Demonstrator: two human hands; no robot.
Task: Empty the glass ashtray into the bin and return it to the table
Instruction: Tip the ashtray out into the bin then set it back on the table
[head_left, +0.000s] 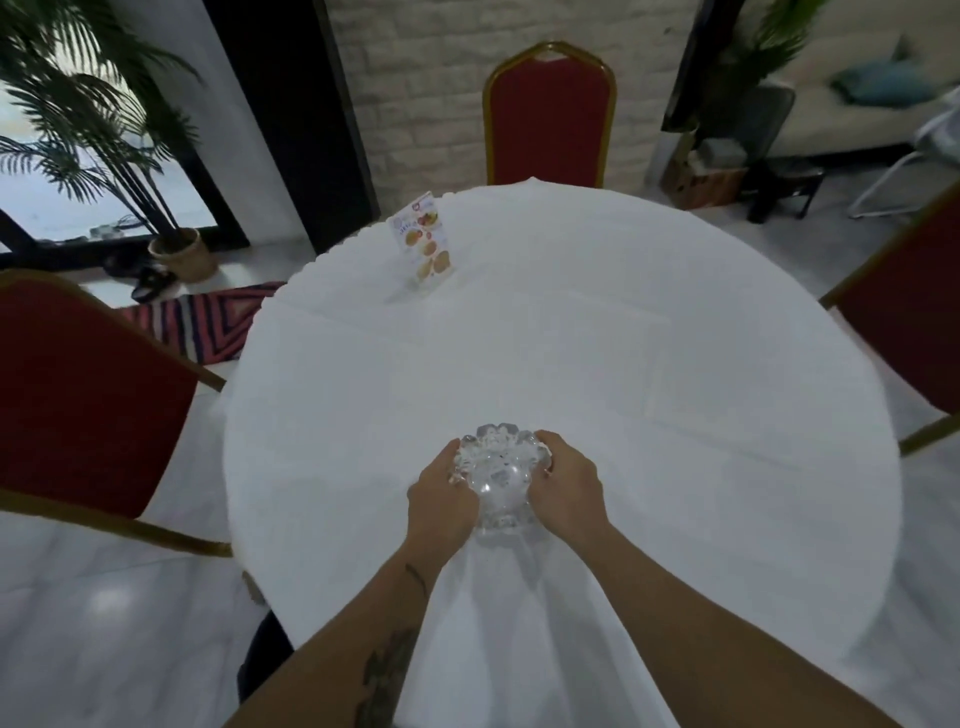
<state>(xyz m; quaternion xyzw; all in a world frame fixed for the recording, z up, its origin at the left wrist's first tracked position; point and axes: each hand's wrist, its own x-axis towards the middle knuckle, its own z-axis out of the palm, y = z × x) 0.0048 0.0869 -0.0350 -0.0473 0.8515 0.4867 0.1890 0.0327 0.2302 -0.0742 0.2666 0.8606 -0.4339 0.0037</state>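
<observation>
you grip glass ashtray (493, 475) between left hand (441, 499) and right hand (563, 486) | over tabletop (623, 374) | emptied or not: unclear | bin unseen

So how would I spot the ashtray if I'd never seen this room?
Find the round table under a white cloth, ringed by red chairs. At its near edge, the left hand and right hand cup the glass ashtray between them. It is clear cut glass with a scalloped rim, unlike the only other item, an upright printed menu card on the far side.
</observation>
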